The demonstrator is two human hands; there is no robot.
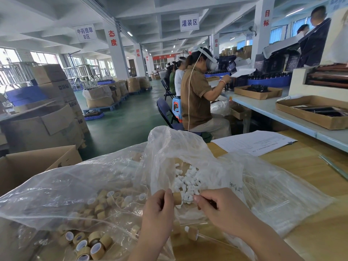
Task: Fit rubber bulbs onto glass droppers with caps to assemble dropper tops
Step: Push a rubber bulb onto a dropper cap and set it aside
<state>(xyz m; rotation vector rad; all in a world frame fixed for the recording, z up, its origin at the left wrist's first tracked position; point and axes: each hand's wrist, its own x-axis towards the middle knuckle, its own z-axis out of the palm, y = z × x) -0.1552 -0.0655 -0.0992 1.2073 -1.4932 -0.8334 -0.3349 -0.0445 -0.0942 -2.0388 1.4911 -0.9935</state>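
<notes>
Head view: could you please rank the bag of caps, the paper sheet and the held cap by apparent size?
Largest: bag of caps
Then: paper sheet, farther off
Smallest: held cap, in left hand

Apparently a brown cap [177, 198] in left hand [157, 213]

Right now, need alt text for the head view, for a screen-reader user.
A person's left hand pinches a tan cap, with the right hand curled beside it, what it holds hidden. Behind them on a wooden table lie clear bags of white rubber bulbs and loose caps. Other workers sit at a factory bench beyond.
</notes>
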